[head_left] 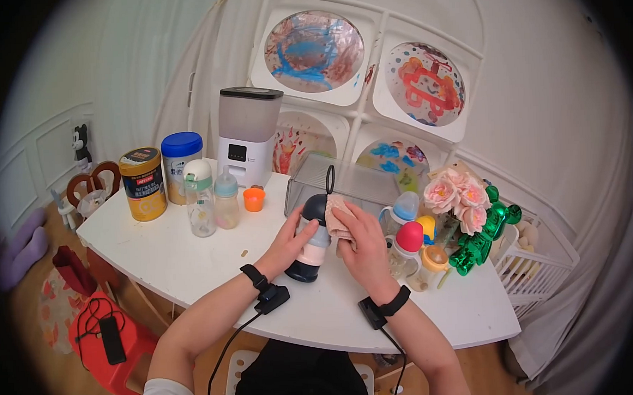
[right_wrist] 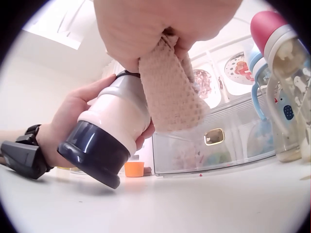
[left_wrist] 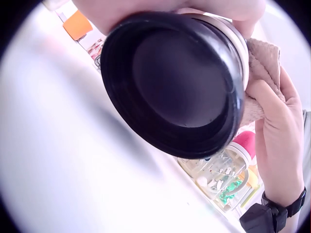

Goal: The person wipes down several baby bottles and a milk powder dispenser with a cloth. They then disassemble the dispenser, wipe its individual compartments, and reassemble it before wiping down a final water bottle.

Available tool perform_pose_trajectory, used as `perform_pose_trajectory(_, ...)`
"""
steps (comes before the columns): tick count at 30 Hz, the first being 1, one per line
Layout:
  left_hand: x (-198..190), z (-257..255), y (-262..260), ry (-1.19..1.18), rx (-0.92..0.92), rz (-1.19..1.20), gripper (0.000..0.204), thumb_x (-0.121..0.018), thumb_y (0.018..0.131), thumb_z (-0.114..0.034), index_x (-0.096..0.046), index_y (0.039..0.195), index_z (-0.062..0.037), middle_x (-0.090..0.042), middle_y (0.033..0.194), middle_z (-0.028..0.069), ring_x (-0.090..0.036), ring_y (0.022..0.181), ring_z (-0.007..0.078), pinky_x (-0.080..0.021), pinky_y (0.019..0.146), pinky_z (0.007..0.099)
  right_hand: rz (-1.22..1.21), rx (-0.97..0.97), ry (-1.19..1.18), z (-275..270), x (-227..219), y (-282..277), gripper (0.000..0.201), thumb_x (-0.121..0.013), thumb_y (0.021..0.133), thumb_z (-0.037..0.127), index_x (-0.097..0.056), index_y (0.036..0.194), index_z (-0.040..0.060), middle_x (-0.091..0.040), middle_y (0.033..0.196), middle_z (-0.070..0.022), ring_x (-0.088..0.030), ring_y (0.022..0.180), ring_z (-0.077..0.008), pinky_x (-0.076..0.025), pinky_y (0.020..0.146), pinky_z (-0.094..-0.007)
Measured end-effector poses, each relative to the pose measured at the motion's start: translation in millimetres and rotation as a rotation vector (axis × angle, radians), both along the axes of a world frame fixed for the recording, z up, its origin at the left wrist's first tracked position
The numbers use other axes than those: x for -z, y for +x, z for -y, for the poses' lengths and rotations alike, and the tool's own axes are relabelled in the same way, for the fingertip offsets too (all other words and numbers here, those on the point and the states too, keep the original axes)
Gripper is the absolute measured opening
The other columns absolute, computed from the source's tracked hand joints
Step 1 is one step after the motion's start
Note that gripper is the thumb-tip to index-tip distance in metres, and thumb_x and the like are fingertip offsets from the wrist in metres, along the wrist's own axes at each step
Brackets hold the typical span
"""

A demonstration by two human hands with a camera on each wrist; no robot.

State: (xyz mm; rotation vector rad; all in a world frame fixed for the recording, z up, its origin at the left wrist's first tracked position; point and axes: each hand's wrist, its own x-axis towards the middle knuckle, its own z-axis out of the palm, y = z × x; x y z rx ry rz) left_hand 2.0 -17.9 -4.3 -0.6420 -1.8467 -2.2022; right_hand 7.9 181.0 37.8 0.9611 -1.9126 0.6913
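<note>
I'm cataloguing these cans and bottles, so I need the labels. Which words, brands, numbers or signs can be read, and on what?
No text reads surely enough to quote.
Gold can: label lettering, too small to read.
Blue-lidded can: characters, too blurred to read surely.
White dispenser: marks on its dark panel, too small to read.

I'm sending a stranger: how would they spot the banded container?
Find the white table. Over its front middle, the left grip holds the container beside a pinkish cloth. Unlike the bottles nearby, it has grey and pink bands between dark ends.
</note>
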Motion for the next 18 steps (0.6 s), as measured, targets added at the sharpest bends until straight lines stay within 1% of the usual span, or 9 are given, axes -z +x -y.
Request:
perform_pose_trajectory(1,-0.1,-0.1,0.2,-0.022,-0.084,-0.005,0.072,-0.059,0.109,-0.045,-0.035,0.159,0.0009,-0.053,0.149,0.0132,-0.048,0.139,0.0182,-0.038,0.117,0.0315,0.001,-0.002,-0.002,0.1,1.3,0.9,0.057,-0.074,0.080,-0.004,-0.068,0.134,0.0121,-0.063,0.141,-0.0165,-0.062,0.122,-0.0397,-0.053,0.103,-0.0449)
perform_pose_trajectory(2,0.6,2.1,-2.7,-0.025,-0.084,-0.005,0.072,-0.059,0.109,-0.045,-0.035,0.159,0.0009,-0.053,0.149,0.0132,-0.048,0.139,0.0182,-0.038,0.117,0.0315,0.004,-0.005,0.043,0.1,2.0,2.9,0.057,-0.075,0.079,-0.003,-0.069,0.133,0.0133,-0.064,0.138,-0.0159,-0.063,0.120,-0.0389,-0.055,0.100,-0.0445)
perform_pose_trajectory(5,0.9,6.3,-13.0,0.174,-0.073,0.020,0.071,-0.060,0.108,-0.048,-0.039,0.156,0.0002,-0.054,0.147,0.0129,-0.052,0.135,0.0181,-0.040,0.115,0.0312,0.011,-0.034,0.108,4.6,7.0,13.4,0.056,-0.077,0.078,-0.002,-0.071,0.131,0.0151,-0.065,0.133,-0.0146,-0.065,0.115,-0.0373,-0.058,0.094,-0.0437)
perform_pose_trajectory(7,-0.5,9.8,-12.6,0.175,-0.127,0.032,0.071,-0.060,0.108,-0.048,-0.039,0.157,-0.0004,-0.055,0.145,0.0125,-0.053,0.133,0.0181,-0.041,0.114,0.0311,0.004,-0.078,0.126,11.1,7.9,20.0,0.050,-0.078,0.077,0.000,-0.074,0.125,0.0150,-0.066,0.129,-0.0119,-0.067,0.110,-0.0347,-0.059,0.089,-0.0412)
perform_pose_trajectory(9,-1.6,13.0,-12.3,0.179,-0.180,0.043,0.071,-0.059,0.108,-0.049,-0.039,0.157,-0.0010,-0.056,0.144,0.0120,-0.054,0.131,0.0180,-0.041,0.113,0.0310,0.034,-0.105,0.162,12.5,7.4,26.7,0.049,-0.077,0.076,0.000,-0.075,0.123,0.0157,-0.067,0.127,-0.0116,-0.067,0.111,-0.0338,-0.059,0.090,-0.0404)
perform_pose_trajectory(12,-4.4,16.6,-14.5,0.373,-0.095,0.123,0.057,-0.057,0.109,-0.049,-0.050,0.142,-0.0037,-0.064,0.128,0.0103,-0.065,0.116,0.0172,-0.052,0.100,0.0316,0.076,-0.136,0.217,13.4,6.0,31.2,0.048,-0.077,0.075,-0.001,-0.077,0.120,0.0168,-0.068,0.124,-0.0099,-0.069,0.110,-0.0318,-0.060,0.089,-0.0392)
perform_pose_trajectory(13,-5.6,15.4,-14.5,0.392,-0.120,0.132,0.049,-0.056,0.109,-0.048,-0.055,0.134,-0.0054,-0.067,0.120,0.0092,-0.069,0.107,0.0177,-0.057,0.091,0.0329,0.092,-0.140,0.232,13.8,6.2,31.8,0.046,-0.076,0.075,-0.001,-0.077,0.118,0.0172,-0.068,0.123,-0.0085,-0.069,0.109,-0.0308,-0.060,0.087,-0.0388)
perform_pose_trajectory(16,3.7,22.4,-24.7,0.458,-0.026,0.197,0.052,-0.050,0.110,-0.055,-0.056,0.135,-0.0103,-0.069,0.115,0.0078,-0.072,0.099,0.0199,-0.059,0.086,0.0356,0.091,-0.181,0.284,12.2,6.4,31.4,0.041,-0.076,0.074,0.000,-0.077,0.111,0.0168,-0.069,0.120,-0.0058,-0.069,0.106,-0.0286,-0.060,0.085,-0.0382)
perform_pose_trajectory(18,4.7,23.0,-25.3,0.439,-0.046,0.162,0.052,-0.049,0.110,-0.056,-0.058,0.133,-0.0102,-0.070,0.112,0.0081,-0.073,0.096,0.0204,-0.060,0.084,0.0362,0.107,-0.184,0.286,12.0,5.8,32.8,0.038,-0.076,0.073,0.000,-0.077,0.108,0.0160,-0.069,0.117,-0.0045,-0.070,0.105,-0.0276,-0.060,0.083,-0.0380)
